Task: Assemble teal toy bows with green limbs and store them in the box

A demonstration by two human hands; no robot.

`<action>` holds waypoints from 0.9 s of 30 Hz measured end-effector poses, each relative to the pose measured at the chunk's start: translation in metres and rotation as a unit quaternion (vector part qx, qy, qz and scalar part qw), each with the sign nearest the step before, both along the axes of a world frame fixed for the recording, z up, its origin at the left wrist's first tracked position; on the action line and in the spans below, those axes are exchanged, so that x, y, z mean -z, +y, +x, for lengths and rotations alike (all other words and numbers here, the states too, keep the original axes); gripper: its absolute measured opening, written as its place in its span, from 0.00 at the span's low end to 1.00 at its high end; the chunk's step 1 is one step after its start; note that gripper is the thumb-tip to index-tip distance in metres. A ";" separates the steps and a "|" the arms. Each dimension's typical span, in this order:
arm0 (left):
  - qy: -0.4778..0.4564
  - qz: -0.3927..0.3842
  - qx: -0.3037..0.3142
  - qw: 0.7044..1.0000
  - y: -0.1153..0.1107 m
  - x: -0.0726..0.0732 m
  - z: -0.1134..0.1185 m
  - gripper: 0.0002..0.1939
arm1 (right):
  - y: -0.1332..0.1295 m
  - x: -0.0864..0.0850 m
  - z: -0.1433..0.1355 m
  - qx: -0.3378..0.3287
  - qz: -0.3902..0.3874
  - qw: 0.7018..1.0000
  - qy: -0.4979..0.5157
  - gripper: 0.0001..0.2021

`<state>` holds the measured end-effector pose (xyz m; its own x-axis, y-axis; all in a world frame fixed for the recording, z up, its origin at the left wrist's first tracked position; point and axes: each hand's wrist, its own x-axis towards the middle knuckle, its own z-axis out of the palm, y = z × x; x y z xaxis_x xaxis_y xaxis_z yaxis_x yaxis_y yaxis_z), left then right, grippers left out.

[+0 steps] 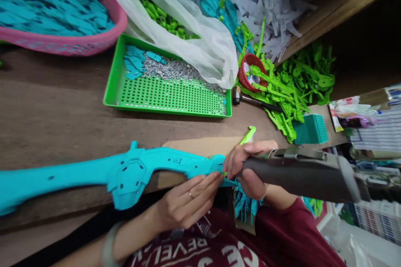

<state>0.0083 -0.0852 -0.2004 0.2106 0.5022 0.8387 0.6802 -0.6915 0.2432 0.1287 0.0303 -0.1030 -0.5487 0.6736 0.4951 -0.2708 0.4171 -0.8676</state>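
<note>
A long turquoise plastic toy gun body [130, 175] lies along the table's near edge, reaching out of view at the left. My left hand [191, 200], with a ring and a bangle, has its fingers together and pinched on the body's right end. Wrapped in my right hand [247, 169] is a dark electric screwdriver [300, 175], nearly level, with its front end at that same end of the body. The fingers hide the screwdriver's tip. A lime-green plastic part [248, 134] sticks out just behind my right hand.
Beyond the toy stands a green perforated tray [111, 87] with screws and turquoise pieces. A pink basket [120, 23] of turquoise parts is at left. At right are a hammer [257, 102], a small red basket [242, 77], lime-green parts [288, 96] and a teal box [313, 129].
</note>
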 end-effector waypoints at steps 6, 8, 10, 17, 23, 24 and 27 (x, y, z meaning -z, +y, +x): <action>-0.032 -0.002 0.001 1.000 0.002 -0.007 -0.001 0.13 | 0.000 0.001 -0.007 -0.052 0.034 0.998 -0.007 0.14; -0.034 -0.003 0.005 0.999 0.001 -0.007 -0.001 0.14 | -0.003 0.005 -0.008 -0.058 0.029 0.998 0.019 0.11; -0.035 -0.007 0.006 0.999 0.000 -0.005 -0.001 0.13 | -0.002 0.006 -0.006 -0.086 0.020 0.996 0.025 0.11; 0.030 0.016 -0.003 0.999 0.003 0.002 -0.002 0.16 | 0.077 -0.018 -0.034 -0.007 0.026 1.000 0.016 0.12; 0.036 0.006 -0.006 0.999 0.004 0.004 -0.001 0.16 | 0.132 0.016 -0.077 0.163 -0.023 0.983 0.080 0.12; 0.035 0.008 -0.005 0.999 0.004 0.004 -0.001 0.16 | 0.134 0.020 -0.078 0.156 -0.026 0.983 0.088 0.12; 0.031 0.012 -0.003 0.999 0.004 0.005 -0.001 0.17 | 0.132 0.025 -0.076 0.143 -0.032 0.985 0.090 0.14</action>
